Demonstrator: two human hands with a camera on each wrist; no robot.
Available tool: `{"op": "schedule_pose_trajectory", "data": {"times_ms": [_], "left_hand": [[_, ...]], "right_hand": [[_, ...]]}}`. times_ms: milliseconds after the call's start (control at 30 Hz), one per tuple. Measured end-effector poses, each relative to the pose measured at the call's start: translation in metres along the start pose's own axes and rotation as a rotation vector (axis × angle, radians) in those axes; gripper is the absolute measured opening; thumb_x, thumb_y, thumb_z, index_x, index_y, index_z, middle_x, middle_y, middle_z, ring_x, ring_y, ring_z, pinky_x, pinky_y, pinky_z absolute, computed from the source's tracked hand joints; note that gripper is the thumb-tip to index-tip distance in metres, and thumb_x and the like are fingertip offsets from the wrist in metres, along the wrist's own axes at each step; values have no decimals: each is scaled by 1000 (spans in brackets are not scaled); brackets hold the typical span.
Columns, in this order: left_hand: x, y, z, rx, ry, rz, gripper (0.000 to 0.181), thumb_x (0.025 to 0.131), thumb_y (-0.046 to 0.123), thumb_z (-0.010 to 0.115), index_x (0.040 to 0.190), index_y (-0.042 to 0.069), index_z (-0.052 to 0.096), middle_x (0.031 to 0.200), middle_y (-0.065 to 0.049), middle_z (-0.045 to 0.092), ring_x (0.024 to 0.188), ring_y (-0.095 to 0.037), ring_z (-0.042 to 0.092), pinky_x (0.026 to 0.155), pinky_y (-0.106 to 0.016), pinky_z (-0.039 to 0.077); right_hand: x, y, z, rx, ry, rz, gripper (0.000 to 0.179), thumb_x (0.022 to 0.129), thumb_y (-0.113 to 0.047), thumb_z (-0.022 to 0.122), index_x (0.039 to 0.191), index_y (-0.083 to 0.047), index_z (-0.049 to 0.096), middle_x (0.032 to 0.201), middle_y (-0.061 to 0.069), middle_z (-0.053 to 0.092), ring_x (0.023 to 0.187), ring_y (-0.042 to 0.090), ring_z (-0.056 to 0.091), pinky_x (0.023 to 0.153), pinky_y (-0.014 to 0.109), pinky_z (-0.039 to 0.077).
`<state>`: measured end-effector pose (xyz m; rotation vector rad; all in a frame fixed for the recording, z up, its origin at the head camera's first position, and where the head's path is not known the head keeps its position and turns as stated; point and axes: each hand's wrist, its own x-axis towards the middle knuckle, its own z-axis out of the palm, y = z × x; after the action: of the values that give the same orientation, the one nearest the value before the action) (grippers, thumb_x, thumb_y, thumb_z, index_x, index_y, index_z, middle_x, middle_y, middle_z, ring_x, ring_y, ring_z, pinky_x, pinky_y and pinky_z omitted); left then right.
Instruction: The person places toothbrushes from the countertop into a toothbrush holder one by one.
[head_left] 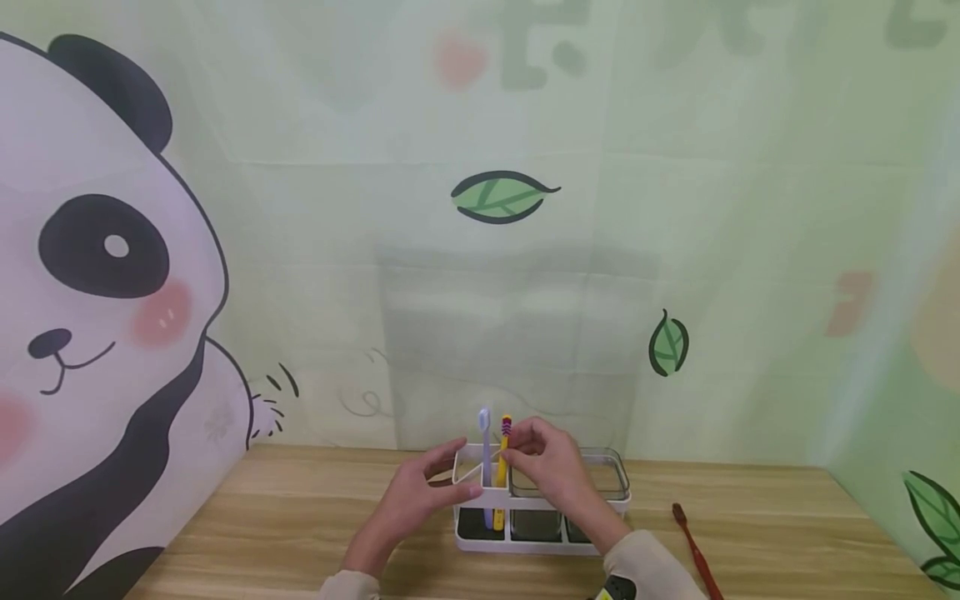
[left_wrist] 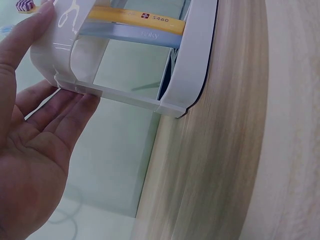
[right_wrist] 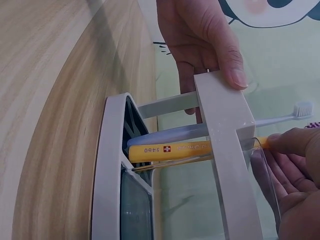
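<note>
A white toothbrush holder [head_left: 480, 546] with a dark base stands on the wooden table. My left hand [head_left: 412, 500] grips its left end, thumb on the front of the upper rim and fingers behind, as the left wrist view shows. Between thumb and fingers, my right hand [head_left: 557, 467] pinches a yellow toothbrush [right_wrist: 170, 151] near its neck. That brush stands in the holder's left section, its purple-and-white bristles up and its handle end down at the base. Close beside it leans a pale blue toothbrush [head_left: 486, 450] in the same section.
Clear containers [head_left: 606, 479] fill the holder's right sections. A red toothbrush [head_left: 697, 554] with dark bristles lies on the table [head_left: 780, 517] to the right. Behind rises a pale green backdrop [head_left: 315, 208] printed with a panda and leaves.
</note>
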<state>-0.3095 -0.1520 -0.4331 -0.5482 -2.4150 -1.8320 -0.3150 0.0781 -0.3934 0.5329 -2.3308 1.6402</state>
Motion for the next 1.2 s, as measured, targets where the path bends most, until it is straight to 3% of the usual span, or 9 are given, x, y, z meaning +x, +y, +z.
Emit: {"op": "schedule_pose_trajectory", "data": {"times_ms": [500,1200], "left_hand": [[1,0,1,2,3,2,74,91,28,88,153,5,56,149,-23,59,132,-44,60,105,-54,54],[2,-2,0,18,5,10,76,89,28,89,153,3,56,146,-24,61,131,-44,60,105,-54,53]], "right_hand": [[-1,-2,-10,-10,13,-12,16,93,-1,81,107,-3,73,100,4,75,92,22,71,81,28,61],[-14,-11,-63,31,86,79,27,98,-11,78,121,0,70,113,9,75,107,23,73,87,22,58]]}}
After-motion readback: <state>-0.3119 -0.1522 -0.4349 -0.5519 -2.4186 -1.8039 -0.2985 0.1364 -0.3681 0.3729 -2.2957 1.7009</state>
